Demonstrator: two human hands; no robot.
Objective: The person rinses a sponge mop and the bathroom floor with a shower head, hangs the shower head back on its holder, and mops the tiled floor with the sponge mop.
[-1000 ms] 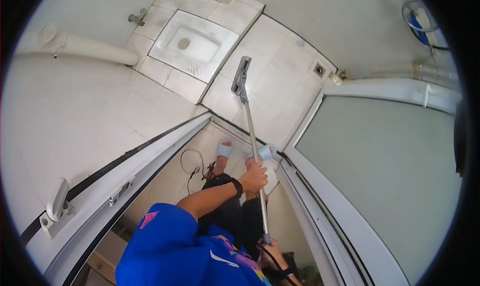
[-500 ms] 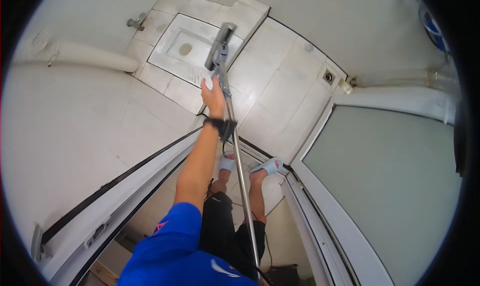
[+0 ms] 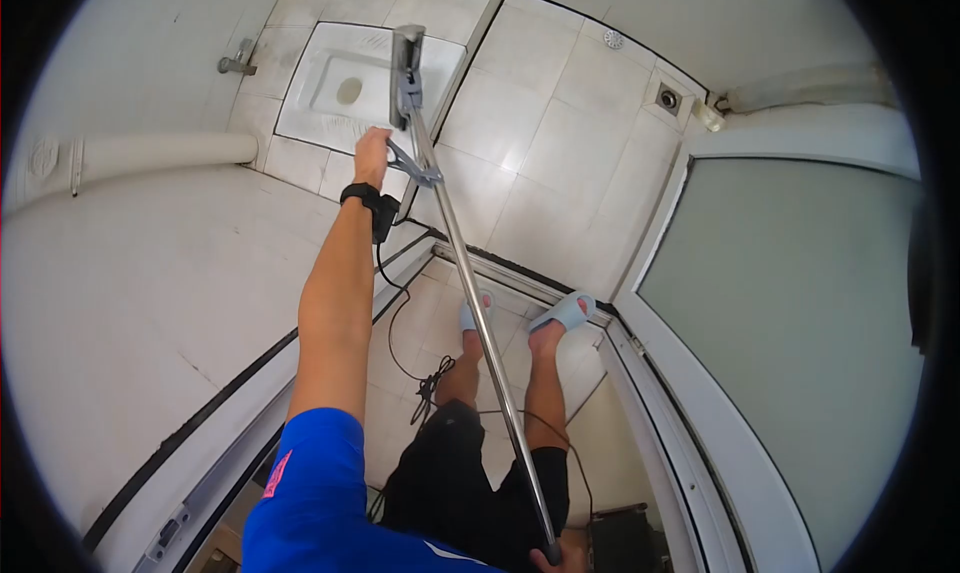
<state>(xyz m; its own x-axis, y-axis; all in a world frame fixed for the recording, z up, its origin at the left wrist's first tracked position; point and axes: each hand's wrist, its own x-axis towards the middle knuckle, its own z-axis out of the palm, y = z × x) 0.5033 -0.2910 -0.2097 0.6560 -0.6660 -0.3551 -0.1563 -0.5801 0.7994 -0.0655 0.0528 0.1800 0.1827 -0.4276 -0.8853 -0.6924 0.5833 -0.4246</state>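
Observation:
A sponge mop (image 3: 466, 268) with a long metal pole slants from the bottom of the view up to its head (image 3: 406, 78), held over the white squat toilet (image 3: 312, 78). Near the head, a grey squeeze lever (image 3: 412, 165) stands out to the left of the pole. My left hand (image 3: 371, 153) is closed around the end of that lever, a black band with a small box on its wrist. Down at the bottom edge, my right hand (image 3: 566, 555) grips the end of the pole, partly cut off by the frame.
A frosted door (image 3: 780, 303) stands open at the right. Underfoot is a raised door sill (image 3: 510, 271), and a black cable (image 3: 432, 385) trails by my legs. Pale pipes, a tap (image 3: 238, 61) and a floor drain (image 3: 668, 98) are around the tiled floor (image 3: 530, 153).
My left hand has gone from beside the pole, fingers apart, to a grip on the lever, which has swung out leftward. The mop head has tilted more upright, and my right hand has come into view.

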